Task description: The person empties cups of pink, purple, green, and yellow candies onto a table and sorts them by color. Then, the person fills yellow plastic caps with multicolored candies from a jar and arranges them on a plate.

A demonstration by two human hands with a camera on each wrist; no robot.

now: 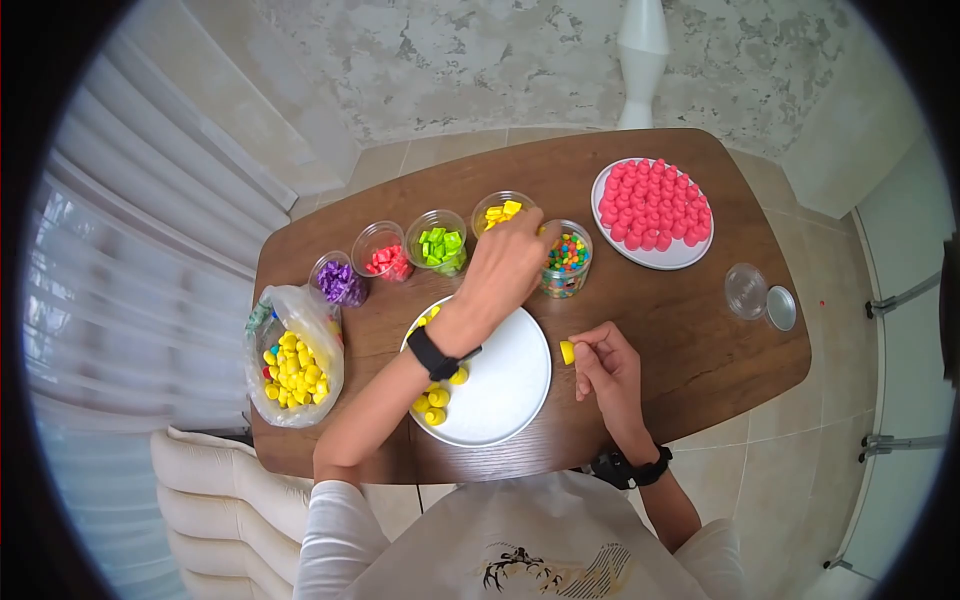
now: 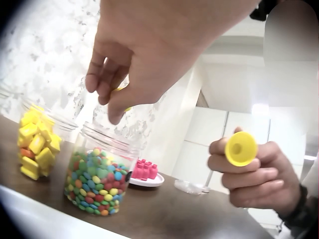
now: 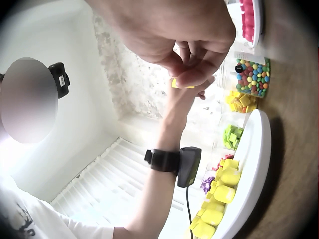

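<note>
My left hand (image 1: 503, 268) hangs over the jar of multicoloured candies (image 2: 97, 181), beside a cup of yellow wrapped sweets (image 1: 497, 212). Its thumb and fingers pinch a small yellow piece (image 2: 127, 109), mostly hidden by them. Over the table's near right part, my right hand (image 1: 612, 380) holds a yellow hollow piece (image 2: 241, 148) between thumb and fingers, its round opening facing the left wrist camera. Between the arms lies a white plate (image 1: 500, 390) with several yellow pieces (image 3: 213, 213) along its left side, partly covered by my left forearm in the head view.
Cups of green (image 1: 440, 248), red (image 1: 388, 262) and purple sweets (image 1: 340, 284) stand left of the yellow one. A bag of yellow pieces (image 1: 296, 370) is at the left edge. A plate of pink pieces (image 1: 655, 205), a clear container (image 1: 745, 291) and a lid (image 1: 781, 308) lie right.
</note>
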